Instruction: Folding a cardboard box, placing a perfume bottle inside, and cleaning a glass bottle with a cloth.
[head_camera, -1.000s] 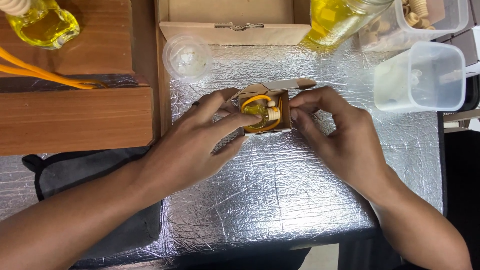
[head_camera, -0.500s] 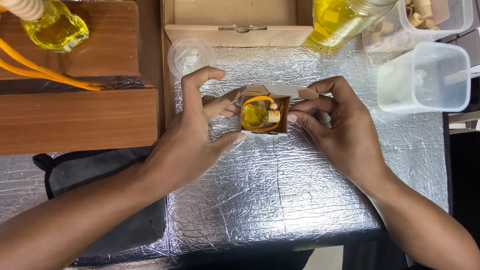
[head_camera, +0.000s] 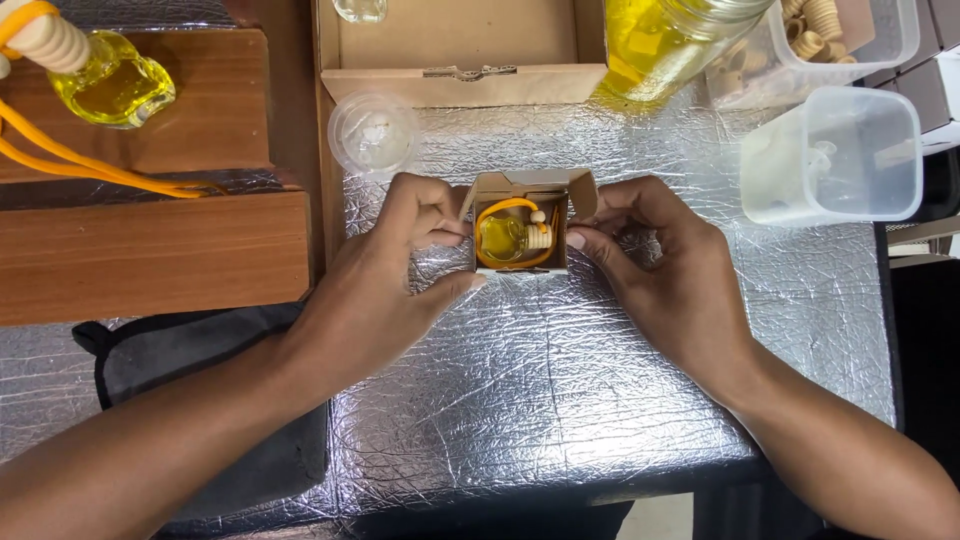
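Note:
A small open cardboard box (head_camera: 524, 185) stands on the silver foil surface (head_camera: 560, 380). Inside it lies a little glass bottle of yellow liquid (head_camera: 501, 238) with a ribbed wooden cap and a coiled orange cord. My left hand (head_camera: 385, 280) grips the box's left side, thumb and fingers pinching its wall. My right hand (head_camera: 665, 275) holds the right side, fingertips on the wall and the open flap. Both hands rest on the foil.
A larger open cardboard carton (head_camera: 460, 50) sits behind, a clear round lid (head_camera: 373, 133) to its left. Wooden blocks (head_camera: 150, 250) carry another yellow bottle (head_camera: 105, 80) with orange cord. A clear plastic tub (head_camera: 835, 155), a jar of yellow liquid (head_camera: 670, 40) and a black cloth (head_camera: 200, 400) lie around.
The box flaps, partly folded over the bottle before, now stand open. My left fingers have curled back onto the box's side. The bottle inside shows fully.

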